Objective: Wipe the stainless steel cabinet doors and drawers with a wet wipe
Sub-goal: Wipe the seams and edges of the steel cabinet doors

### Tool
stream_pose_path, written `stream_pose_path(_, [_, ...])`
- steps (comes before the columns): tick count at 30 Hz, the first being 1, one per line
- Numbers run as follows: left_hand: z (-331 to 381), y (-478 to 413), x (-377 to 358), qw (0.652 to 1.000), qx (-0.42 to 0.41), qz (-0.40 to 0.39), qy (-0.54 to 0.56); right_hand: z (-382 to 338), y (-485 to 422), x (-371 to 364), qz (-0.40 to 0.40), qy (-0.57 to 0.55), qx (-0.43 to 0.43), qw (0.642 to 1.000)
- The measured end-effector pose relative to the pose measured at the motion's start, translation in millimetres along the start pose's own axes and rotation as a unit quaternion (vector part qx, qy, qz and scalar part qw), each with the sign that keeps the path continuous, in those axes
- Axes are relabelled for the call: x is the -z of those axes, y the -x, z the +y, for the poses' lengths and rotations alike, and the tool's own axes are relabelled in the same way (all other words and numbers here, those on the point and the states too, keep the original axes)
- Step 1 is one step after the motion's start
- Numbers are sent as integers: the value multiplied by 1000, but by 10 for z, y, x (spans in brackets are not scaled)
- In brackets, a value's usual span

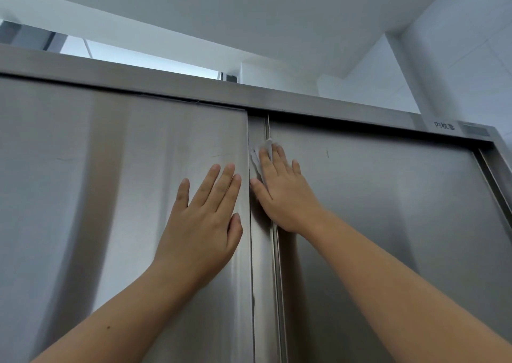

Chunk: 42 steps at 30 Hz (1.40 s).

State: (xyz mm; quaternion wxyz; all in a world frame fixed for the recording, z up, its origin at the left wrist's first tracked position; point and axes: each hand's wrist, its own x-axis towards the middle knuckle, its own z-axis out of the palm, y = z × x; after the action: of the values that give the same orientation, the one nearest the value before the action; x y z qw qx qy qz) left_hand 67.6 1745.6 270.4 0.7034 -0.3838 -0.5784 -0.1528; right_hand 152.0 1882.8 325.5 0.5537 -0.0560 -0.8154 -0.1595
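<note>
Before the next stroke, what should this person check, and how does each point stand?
1. Wipe under the right hand: ok, straight fingers press it to the steel.
2. Wipe position: ok, at the inner edge of the right door, near the top.
3. Left hand bracing: ok, flat on the left door.
4. Left door clean: not ok, faint scuffs show near its top.
5. Right door clean: not ok, a small dark mark shows.
6. Wipe wet enough: cannot tell.
</note>
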Motion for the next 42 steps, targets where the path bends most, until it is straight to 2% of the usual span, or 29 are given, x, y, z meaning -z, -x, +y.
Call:
stream_pose_path(14, [-9,18,-29,1000,-3,12,-8,19,-514,220,7,15,-33,999])
stream_pose_path(23, [-7,20,-42,1000,-4,17,-6,-2,-21,8,5,-23,-6,1000])
stream_pose_path(33, [-8,15,-36,1000,-6,16,-7,25,-566,222,19,-15,-38,999])
stream_pose_path(42, [30,17,-38,1000,6,11,8,-88,453,-177,11,-32,17,999])
